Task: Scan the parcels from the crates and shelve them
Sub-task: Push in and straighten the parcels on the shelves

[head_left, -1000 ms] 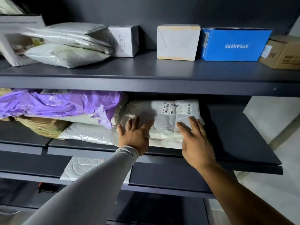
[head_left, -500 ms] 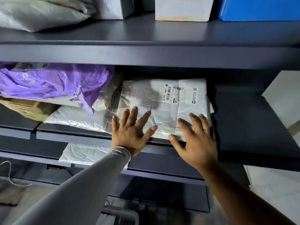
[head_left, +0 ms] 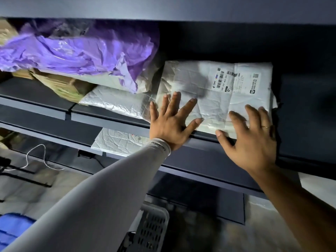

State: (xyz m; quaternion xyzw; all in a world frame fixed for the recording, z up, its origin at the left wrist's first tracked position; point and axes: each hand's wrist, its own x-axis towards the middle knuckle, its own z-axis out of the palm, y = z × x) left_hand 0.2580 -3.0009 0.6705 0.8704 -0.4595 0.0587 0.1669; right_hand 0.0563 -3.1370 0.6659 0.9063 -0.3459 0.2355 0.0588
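A flat white parcel (head_left: 216, 91) with a barcode label lies on the dark middle shelf (head_left: 305, 113), its front edge at the shelf's lip. My left hand (head_left: 171, 122), in a grey sleeve, lies flat with spread fingers on the parcel's near left corner. My right hand (head_left: 252, 140), fingers spread and straight, touches the parcel's near right edge. Neither hand grips it.
Left of the parcel lie a purple plastic bag (head_left: 76, 53), a silver-white padded mailer (head_left: 118, 104) and a brownish bag (head_left: 60, 86). Another white mailer (head_left: 118, 140) sits on the shelf below. A dark perforated crate (head_left: 151, 228) and a blue crate (head_left: 12, 228) stand on the floor.
The view has tilted down, so the upper shelf with its boxes has left the frame. Both hands have slid back toward the parcel's front edge and stay flat on it.
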